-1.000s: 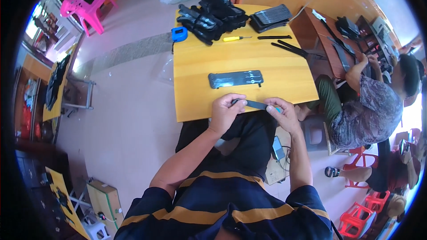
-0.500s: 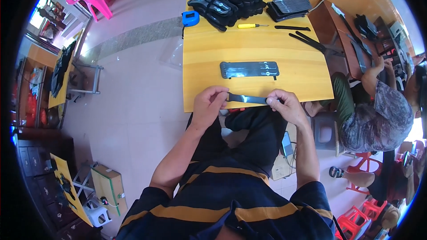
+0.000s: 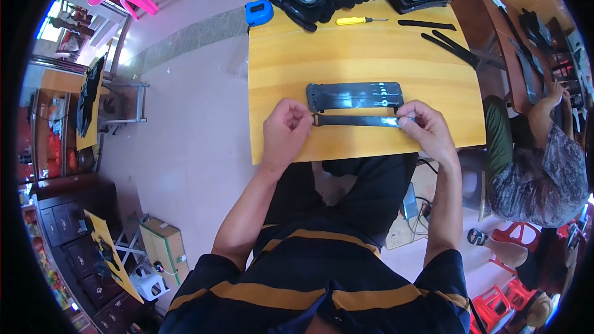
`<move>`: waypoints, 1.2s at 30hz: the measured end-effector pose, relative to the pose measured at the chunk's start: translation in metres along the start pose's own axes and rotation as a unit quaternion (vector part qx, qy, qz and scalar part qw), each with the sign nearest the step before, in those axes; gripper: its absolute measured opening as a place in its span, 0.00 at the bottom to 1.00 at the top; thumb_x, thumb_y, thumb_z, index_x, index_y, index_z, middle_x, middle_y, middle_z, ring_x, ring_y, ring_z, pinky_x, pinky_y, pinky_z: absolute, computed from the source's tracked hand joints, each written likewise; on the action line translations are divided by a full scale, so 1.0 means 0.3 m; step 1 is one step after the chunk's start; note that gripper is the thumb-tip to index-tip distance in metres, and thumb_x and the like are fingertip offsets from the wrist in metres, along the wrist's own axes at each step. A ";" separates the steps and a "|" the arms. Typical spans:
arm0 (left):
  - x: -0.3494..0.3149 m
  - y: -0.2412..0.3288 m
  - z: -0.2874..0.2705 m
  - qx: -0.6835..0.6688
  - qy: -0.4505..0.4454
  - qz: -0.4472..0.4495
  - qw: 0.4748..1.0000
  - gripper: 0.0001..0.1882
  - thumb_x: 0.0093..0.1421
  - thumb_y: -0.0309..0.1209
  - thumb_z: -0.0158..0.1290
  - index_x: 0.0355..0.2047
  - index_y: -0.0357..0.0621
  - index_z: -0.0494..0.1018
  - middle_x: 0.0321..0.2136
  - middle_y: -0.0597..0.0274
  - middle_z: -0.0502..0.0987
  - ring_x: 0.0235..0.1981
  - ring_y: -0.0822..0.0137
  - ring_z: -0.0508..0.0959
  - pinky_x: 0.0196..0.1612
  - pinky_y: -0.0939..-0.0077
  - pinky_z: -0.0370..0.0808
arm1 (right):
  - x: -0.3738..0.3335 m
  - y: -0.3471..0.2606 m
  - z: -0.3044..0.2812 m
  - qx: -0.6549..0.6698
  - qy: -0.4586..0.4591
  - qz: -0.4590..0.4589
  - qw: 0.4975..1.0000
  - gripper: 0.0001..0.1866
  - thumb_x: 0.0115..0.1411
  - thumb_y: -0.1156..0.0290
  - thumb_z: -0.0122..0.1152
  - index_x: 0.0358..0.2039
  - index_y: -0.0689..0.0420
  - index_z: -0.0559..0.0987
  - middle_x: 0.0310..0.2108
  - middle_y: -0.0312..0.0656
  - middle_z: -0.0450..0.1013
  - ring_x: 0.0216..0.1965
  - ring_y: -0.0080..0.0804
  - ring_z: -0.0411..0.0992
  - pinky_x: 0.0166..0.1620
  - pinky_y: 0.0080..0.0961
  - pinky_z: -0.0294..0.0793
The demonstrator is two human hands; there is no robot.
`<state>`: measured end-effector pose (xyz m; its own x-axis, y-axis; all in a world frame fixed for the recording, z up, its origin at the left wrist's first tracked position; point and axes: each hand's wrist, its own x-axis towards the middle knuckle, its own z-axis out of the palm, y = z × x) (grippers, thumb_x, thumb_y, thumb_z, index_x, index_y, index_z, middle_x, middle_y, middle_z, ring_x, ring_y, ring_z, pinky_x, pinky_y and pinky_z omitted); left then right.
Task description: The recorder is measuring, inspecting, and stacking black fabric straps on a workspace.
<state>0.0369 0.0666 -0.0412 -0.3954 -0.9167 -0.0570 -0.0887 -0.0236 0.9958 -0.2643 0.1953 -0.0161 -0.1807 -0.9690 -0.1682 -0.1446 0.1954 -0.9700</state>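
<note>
Fingers of the left hand pinch the looped end of a black strap, and at the other end the right hand nips it between thumb and fingers, the strap drawn straight between them! Just beyond the fingers, a stack of dark strips lies on the yellow bench. Farther out, a yellow screwdriver; beyond the left fingers, a blue tape measure; beyond the right, a loose black strip. Well off rightward, a person.
</note>
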 end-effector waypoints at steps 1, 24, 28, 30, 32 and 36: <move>0.006 0.007 0.004 0.001 0.010 -0.016 1.000 0.08 0.63 0.18 0.58 0.39 0.37 0.71 0.27 0.65 0.79 0.26 0.79 0.79 0.30 0.83 0.75 | 0.006 0.002 0.002 0.004 -0.002 0.004 1.000 0.06 0.67 0.75 0.65 0.43 0.59 0.80 0.31 0.25 0.72 0.33 0.12 0.66 0.37 0.13 0.67; 0.104 0.048 -0.003 0.148 0.015 -0.100 0.984 0.19 0.59 0.17 0.59 0.49 0.39 0.68 0.25 0.64 0.80 0.24 0.80 0.76 0.28 0.84 0.72 | 0.098 0.043 0.033 0.006 0.128 0.039 0.991 0.03 0.67 0.76 0.64 0.38 0.61 0.80 0.26 0.27 0.72 0.26 0.12 0.65 0.31 0.13 0.66; 0.109 0.049 -0.003 0.146 0.009 -0.118 0.982 0.18 0.59 0.18 0.60 0.48 0.38 0.68 0.25 0.63 0.79 0.23 0.79 0.76 0.27 0.83 0.72 | 0.105 0.060 0.035 0.000 0.133 0.020 0.991 0.03 0.67 0.76 0.64 0.37 0.62 0.79 0.25 0.27 0.72 0.25 0.12 0.65 0.29 0.13 0.65; 0.108 0.050 -0.002 0.144 0.009 -0.119 0.982 0.18 0.59 0.18 0.60 0.48 0.38 0.68 0.24 0.63 0.79 0.23 0.79 0.76 0.27 0.83 0.72 | 0.107 0.056 0.037 -0.006 0.139 0.026 0.990 0.03 0.67 0.76 0.64 0.37 0.62 0.80 0.25 0.27 0.72 0.24 0.12 0.64 0.29 0.13 0.65; 0.109 0.056 0.000 0.144 0.007 -0.119 0.982 0.18 0.59 0.18 0.60 0.48 0.38 0.68 0.24 0.63 0.79 0.23 0.79 0.76 0.26 0.83 0.72 | 0.106 0.057 0.040 -0.009 0.143 0.029 0.989 0.03 0.67 0.76 0.64 0.37 0.62 0.80 0.25 0.27 0.72 0.24 0.11 0.64 0.29 0.13 0.65; 0.107 0.054 0.000 0.152 0.008 -0.120 0.981 0.18 0.59 0.17 0.59 0.48 0.39 0.69 0.24 0.63 0.78 0.22 0.79 0.75 0.26 0.83 0.72 | 0.107 0.051 0.043 -0.030 0.148 0.033 0.988 0.03 0.66 0.76 0.65 0.37 0.63 0.81 0.25 0.27 0.72 0.25 0.11 0.63 0.29 0.13 0.64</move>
<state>0.0228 0.0367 -0.0269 -0.3159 -0.9057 -0.2827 -0.4470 -0.1207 0.8863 -0.2597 0.1653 -0.0387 -0.4678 -0.8685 -0.1638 -0.1785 0.2743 -0.9449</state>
